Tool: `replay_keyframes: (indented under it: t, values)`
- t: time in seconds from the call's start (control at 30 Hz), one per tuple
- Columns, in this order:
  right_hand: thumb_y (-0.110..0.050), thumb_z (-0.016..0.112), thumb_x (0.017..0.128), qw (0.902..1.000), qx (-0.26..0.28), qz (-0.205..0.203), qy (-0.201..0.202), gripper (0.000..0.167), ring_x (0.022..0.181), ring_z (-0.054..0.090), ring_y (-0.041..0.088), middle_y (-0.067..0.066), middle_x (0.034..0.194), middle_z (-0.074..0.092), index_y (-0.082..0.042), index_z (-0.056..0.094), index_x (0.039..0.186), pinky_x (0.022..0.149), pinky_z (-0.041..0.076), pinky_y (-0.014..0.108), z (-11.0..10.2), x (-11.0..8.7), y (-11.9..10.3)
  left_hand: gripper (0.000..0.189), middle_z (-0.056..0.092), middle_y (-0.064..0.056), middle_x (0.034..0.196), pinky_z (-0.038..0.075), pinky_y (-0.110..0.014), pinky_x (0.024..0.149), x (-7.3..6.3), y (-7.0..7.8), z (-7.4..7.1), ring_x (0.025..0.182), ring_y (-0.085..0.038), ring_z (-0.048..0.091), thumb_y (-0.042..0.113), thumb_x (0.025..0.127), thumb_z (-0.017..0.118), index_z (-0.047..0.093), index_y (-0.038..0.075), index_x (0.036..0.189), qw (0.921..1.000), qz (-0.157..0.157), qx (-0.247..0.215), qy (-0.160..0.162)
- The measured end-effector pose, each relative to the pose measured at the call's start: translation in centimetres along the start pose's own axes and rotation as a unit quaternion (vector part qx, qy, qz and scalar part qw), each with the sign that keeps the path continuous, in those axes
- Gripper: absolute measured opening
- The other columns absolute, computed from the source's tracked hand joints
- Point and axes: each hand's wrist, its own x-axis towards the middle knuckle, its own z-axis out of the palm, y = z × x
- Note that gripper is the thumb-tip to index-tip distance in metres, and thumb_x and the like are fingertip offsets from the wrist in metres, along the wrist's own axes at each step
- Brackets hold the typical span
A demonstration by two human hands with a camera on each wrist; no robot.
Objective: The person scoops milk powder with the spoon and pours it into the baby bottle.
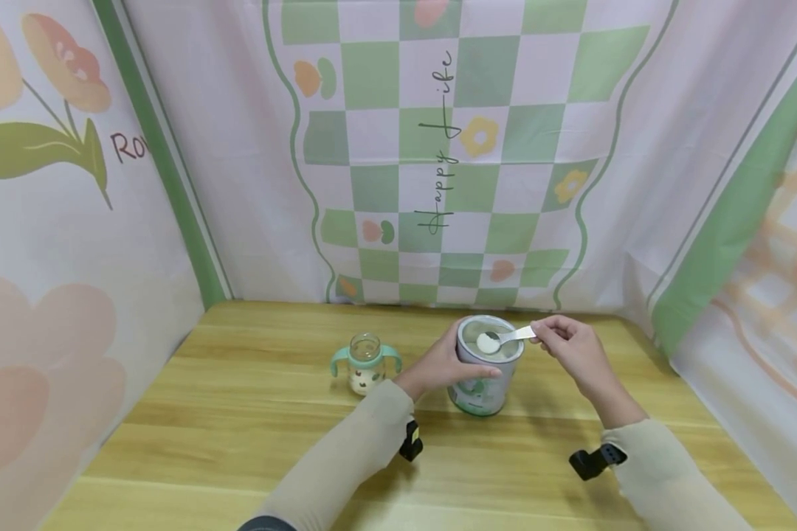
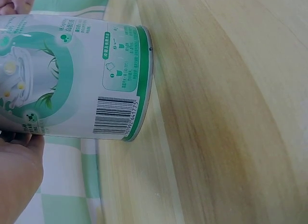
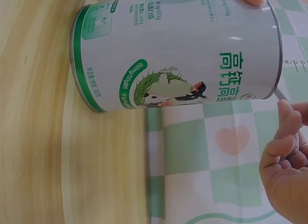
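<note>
A white and green milk powder tin [image 1: 480,394] with its top uncovered is gripped around its side by my left hand [image 1: 443,363]. Thumb and fingers of my right hand [image 1: 574,357] pinch the handle of a metal spoon [image 1: 519,334]. The spoon's bowl is over the tin's mouth and carries a white heap of powder [image 1: 487,343]. In the left wrist view the tin [image 2: 86,79] shows a barcode near its base. The right wrist view has the tin [image 3: 183,55] in front, hiding the spoon's bowl. Whether the tin's base touches the table cannot be told.
Left of the tin stands a baby bottle [image 1: 367,375] with mint green handles, without a lid, with whitish contents. Both sit at the wooden table [image 1: 252,442]. A checkered curtain [image 1: 478,184] hangs along the table's back edge, with more printed cloth at both sides.
</note>
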Motion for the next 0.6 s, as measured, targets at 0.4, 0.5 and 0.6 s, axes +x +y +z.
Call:
replay_keyframes:
  t: [0.4,0.5,0.6]
  values:
    - [-0.028,0.063,0.101,0.9994,0.034,-0.011,0.0,0.04,0.073,0.059,0.005,-0.006,0.083,0.07,0.011,0.063,0.109,0.065,0.052,0.019,0.0,0.0,-0.8,0.087,0.052,0.013,0.132,0.043,-0.038,0.102,0.0,0.2,0.0,0.118,-0.007,0.053,0.034,0.077,0.089,0.038,0.034,0.147,0.9999,-0.008,0.0,0.014]
    - [-0.029,0.063,0.101,0.9991,0.04,-0.015,-0.005,0.039,0.072,0.058,0.006,-0.005,0.082,0.069,0.01,0.064,0.107,0.065,0.052,0.02,0.0,-0.1,-1.1,0.087,0.052,0.013,0.133,0.043,-0.038,0.102,-0.1,0.4,0.0,0.118,-0.007,0.053,0.034,0.077,0.09,0.038,0.033,0.147,0.9997,-0.014,0.001,0.019]
    - [-0.03,0.063,0.101,0.9989,0.045,-0.014,-0.007,0.04,0.072,0.058,0.006,-0.007,0.082,0.068,0.01,0.063,0.107,0.065,0.052,0.019,0.0,-0.1,-1.2,0.089,0.051,0.012,0.134,0.043,-0.039,0.102,-0.2,0.5,0.0,0.119,-0.008,0.053,0.035,0.077,0.089,0.037,0.032,0.148,0.9996,-0.021,0.004,0.02]
